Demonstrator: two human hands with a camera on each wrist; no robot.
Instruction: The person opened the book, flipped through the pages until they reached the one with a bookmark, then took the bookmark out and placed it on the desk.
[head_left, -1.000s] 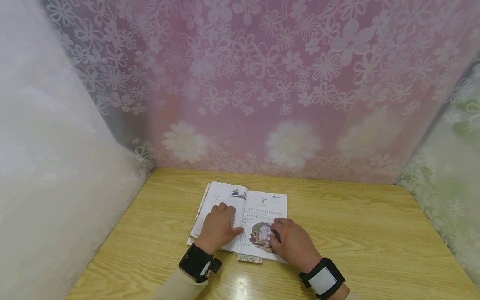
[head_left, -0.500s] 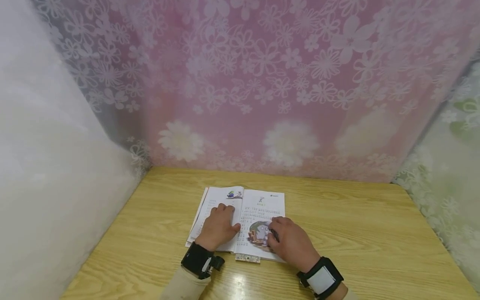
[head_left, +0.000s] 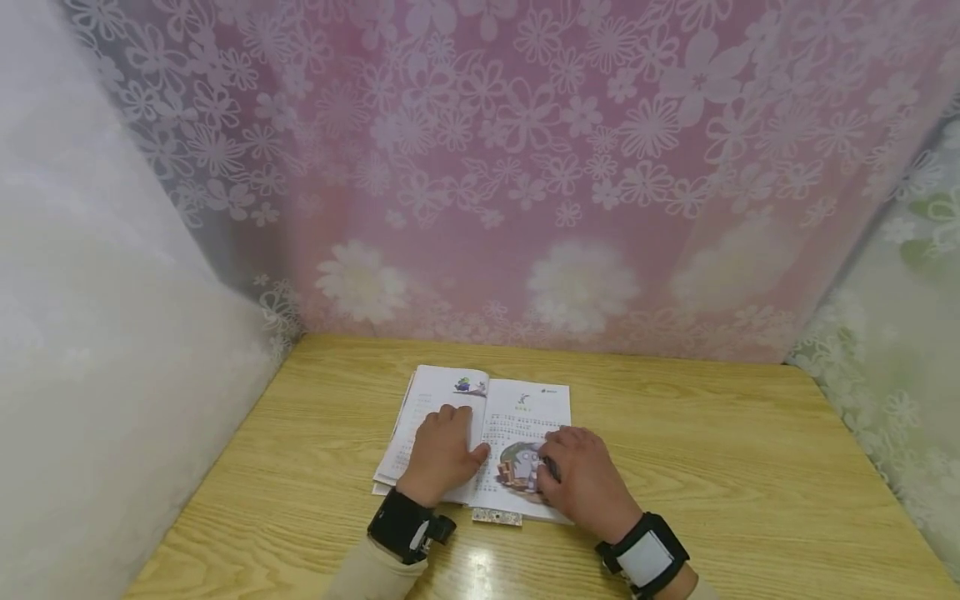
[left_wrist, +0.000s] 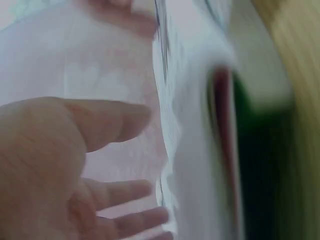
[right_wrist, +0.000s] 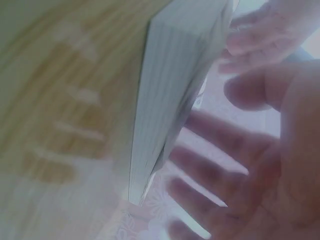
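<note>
Nearest, black straps [head_left: 397,525] around both wrists, above a cream fabric sleeve [head_left: 375,571]. Next, a thin speckled grey strip [head_left: 497,517] jutting from under the near edge of an open white-paged paper book [head_left: 525,427], flat on a glossy yellow wood-grain table [head_left: 712,433]. Over the left page, left hand [head_left: 442,450], grip apart, thumb toward the gutter. Over the right page's edge, right hand [head_left: 588,483], grip apart, fingers spread. Wide table room rightward, slimmer beyond the book, ending at a pink flower-printed backdrop [head_left: 480,167].
</note>
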